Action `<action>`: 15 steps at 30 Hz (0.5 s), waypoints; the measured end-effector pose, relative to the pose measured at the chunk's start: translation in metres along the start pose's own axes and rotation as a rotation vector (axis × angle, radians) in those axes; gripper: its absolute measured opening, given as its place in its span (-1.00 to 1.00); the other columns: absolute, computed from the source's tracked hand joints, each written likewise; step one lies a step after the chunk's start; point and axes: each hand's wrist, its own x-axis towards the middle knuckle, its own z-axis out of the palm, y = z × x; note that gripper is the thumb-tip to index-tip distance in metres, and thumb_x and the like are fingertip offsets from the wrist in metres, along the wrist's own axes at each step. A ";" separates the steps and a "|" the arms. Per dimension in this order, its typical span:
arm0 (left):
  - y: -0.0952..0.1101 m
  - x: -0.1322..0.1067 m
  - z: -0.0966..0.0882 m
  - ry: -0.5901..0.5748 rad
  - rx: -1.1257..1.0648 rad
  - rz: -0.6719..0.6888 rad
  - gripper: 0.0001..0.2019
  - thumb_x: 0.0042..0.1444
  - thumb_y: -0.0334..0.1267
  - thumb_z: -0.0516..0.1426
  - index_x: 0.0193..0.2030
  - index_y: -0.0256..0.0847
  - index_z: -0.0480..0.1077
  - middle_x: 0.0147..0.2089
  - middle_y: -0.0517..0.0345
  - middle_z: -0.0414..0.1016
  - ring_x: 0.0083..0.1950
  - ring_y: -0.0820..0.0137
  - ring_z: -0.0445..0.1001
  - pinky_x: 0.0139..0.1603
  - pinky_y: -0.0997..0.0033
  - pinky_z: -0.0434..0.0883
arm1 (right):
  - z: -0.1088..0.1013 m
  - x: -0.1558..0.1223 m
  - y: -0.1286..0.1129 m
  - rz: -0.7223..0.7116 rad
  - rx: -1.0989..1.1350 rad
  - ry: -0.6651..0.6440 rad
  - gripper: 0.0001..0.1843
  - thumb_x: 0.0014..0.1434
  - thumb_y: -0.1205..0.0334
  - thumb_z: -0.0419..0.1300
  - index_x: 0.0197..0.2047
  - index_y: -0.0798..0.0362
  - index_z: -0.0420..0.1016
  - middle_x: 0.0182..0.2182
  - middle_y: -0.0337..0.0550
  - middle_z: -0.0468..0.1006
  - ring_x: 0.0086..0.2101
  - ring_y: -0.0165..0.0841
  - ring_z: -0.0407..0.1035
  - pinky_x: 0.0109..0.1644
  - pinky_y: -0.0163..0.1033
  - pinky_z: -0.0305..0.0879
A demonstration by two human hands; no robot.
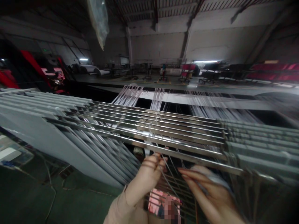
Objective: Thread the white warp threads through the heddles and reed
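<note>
My left hand point(149, 174) is closed in a pinch on thin white threads point(156, 137) just below the nearest shiny metal bar point(177, 154) of a loom frame. The threads run up from my fingers, between the bars, to the far sheet of white yarn point(130, 95). My right hand point(205, 186) is beside it to the right, fingers stretched toward the left hand, its fingertips close to the same threads. Motion blurs it, and something pale lies over its knuckles. A beige sleeve covers my left forearm.
Rows of grey-white heddles point(46, 112) hang on the bars at left and right point(263, 140). A lit phone screen point(163, 203) sits below my hands. Red machines point(49, 73) and carts stand across the dim factory hall. A plastic sheet point(99, 18) hangs overhead.
</note>
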 end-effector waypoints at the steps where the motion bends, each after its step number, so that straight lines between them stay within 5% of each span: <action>1: 0.006 -0.003 -0.003 0.013 -0.037 0.028 -0.78 0.22 -0.37 0.01 -0.19 -0.26 0.50 -0.21 0.01 0.63 -0.17 0.34 0.61 -0.14 0.47 0.51 | 0.001 0.002 0.000 0.006 -0.010 -0.013 -0.69 0.27 0.10 0.08 -0.10 -0.16 0.64 -0.13 -0.18 0.65 -0.01 -0.15 0.48 0.22 0.09 0.27; 5: 0.027 -0.031 -0.010 0.038 0.001 0.290 -0.73 0.23 -0.40 -0.03 -0.13 -0.17 0.50 -0.18 0.06 0.61 -0.13 0.33 0.59 -0.10 0.40 0.51 | 0.008 0.014 0.003 -0.005 0.002 -0.168 -0.66 0.28 0.03 0.04 -0.11 -0.20 0.65 -0.15 -0.18 0.66 -0.04 -0.11 0.51 0.18 0.14 0.31; 9: 0.012 -0.056 -0.008 -0.010 0.264 0.433 -0.68 0.17 -0.42 -0.07 -0.13 -0.25 0.49 -0.19 -0.05 0.61 -0.21 0.28 0.60 -0.24 0.36 0.57 | 0.013 0.023 0.005 0.078 0.071 -0.285 -0.68 0.24 0.01 0.10 -0.19 -0.15 0.68 -0.15 -0.18 0.66 0.00 -0.11 0.48 0.14 0.01 0.38; 12: -0.016 -0.061 -0.005 0.166 0.603 0.386 -0.67 0.26 -0.31 -0.03 0.01 -0.44 0.45 -0.02 -0.26 0.58 0.02 0.10 0.57 0.03 0.09 0.53 | 0.013 0.014 0.012 0.177 0.134 -0.116 -0.66 0.17 -0.06 0.15 -0.27 -0.07 0.68 -0.18 -0.13 0.66 -0.08 -0.12 0.53 0.05 -0.10 0.46; 15: -0.035 -0.063 0.003 0.204 0.828 0.297 -0.39 0.17 0.09 0.11 0.06 -0.52 0.44 0.08 -0.41 0.50 0.12 -0.12 0.48 0.13 -0.15 0.44 | 0.010 -0.005 0.029 0.277 0.116 0.121 -0.60 0.11 -0.17 0.18 -0.32 -0.06 0.68 -0.18 -0.09 0.66 -0.08 -0.08 0.52 0.00 -0.11 0.50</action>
